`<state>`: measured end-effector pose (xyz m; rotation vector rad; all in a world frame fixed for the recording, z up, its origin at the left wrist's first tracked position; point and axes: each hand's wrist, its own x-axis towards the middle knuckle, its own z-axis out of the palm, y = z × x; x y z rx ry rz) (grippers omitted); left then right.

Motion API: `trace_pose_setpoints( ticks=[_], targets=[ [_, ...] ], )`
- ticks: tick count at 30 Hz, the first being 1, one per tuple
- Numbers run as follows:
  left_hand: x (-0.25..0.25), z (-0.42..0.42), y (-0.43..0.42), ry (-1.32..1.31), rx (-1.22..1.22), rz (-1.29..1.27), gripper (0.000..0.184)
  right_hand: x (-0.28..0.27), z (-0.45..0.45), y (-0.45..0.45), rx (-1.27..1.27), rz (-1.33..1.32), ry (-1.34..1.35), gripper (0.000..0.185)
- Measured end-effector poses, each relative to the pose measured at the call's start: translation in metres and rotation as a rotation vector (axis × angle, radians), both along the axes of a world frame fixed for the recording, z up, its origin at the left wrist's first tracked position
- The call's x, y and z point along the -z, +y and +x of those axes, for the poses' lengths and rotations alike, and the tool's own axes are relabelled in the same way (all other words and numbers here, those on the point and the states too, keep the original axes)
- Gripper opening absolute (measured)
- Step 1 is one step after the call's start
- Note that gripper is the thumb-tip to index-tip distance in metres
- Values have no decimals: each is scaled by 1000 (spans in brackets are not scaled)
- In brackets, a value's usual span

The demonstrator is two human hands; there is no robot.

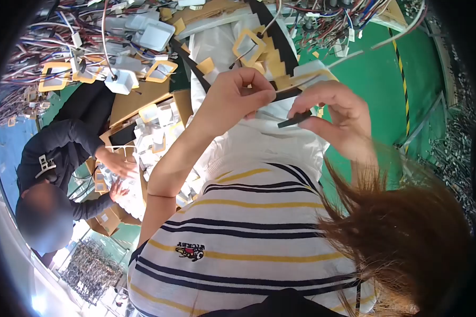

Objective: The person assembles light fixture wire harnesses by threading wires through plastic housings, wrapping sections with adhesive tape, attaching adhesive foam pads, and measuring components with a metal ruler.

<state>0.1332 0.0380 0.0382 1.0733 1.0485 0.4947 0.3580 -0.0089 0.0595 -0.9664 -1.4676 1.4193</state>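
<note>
My left hand [240, 98] is raised over my lap with thumb and fingertips pinched together; whatever lies between them is hidden. My right hand [338, 113] pinches a short dark strip [294, 120] between thumb and fingers. Just beyond the left fingertips is a black band [287, 95]; I cannot tell whether the hand touches it. Close behind both hands lie yellow pieces [276, 63] and a white part [311, 70] with a cable. A yellow square frame [248, 46] rests farther back on white cloth [211, 45].
At the left, a co-worker [53, 153] in dark clothes reaches into a cardboard box of white parts [156, 129]. Bundled wires [333, 21] hang across the top. A white box with a cable [121, 82] is at upper left. Green floor [373, 68] shows at right.
</note>
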Motion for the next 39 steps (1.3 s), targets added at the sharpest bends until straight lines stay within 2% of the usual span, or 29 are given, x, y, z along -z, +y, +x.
trace_pose_setpoints(
  ticks=[4,6,9,12,21,24,30,33,36,39],
  targets=[
    [-17,-8,-5,-56,5,-66,14,-1,-1,23,-155,41,-8,22],
    [-21,-9,-7,-75,8,-89,14,-4,-4,28,-148,52,-76,26],
    [-22,-11,-8,-107,6,-122,14,-5,-13,32,-136,-128,64,34],
    [-19,-14,-7,-161,-5,-147,14,-4,-18,31,-77,-105,48,39],
    [-16,-18,-5,-205,-12,-186,13,3,-27,30,33,-32,-2,34],
    [-16,-17,-6,-209,-8,-184,13,5,-30,29,70,41,-94,34],
    [-13,-14,-11,-201,-75,-147,12,4,-41,19,251,7,-341,42],
    [-4,-12,-15,-216,-113,-109,11,2,-47,14,323,108,-548,44],
    [-1,-13,-19,-210,-122,-35,9,7,-49,13,294,270,-641,43],
    [-6,-18,-19,-198,-128,-20,7,11,-50,20,288,287,-319,35]
  ],
)
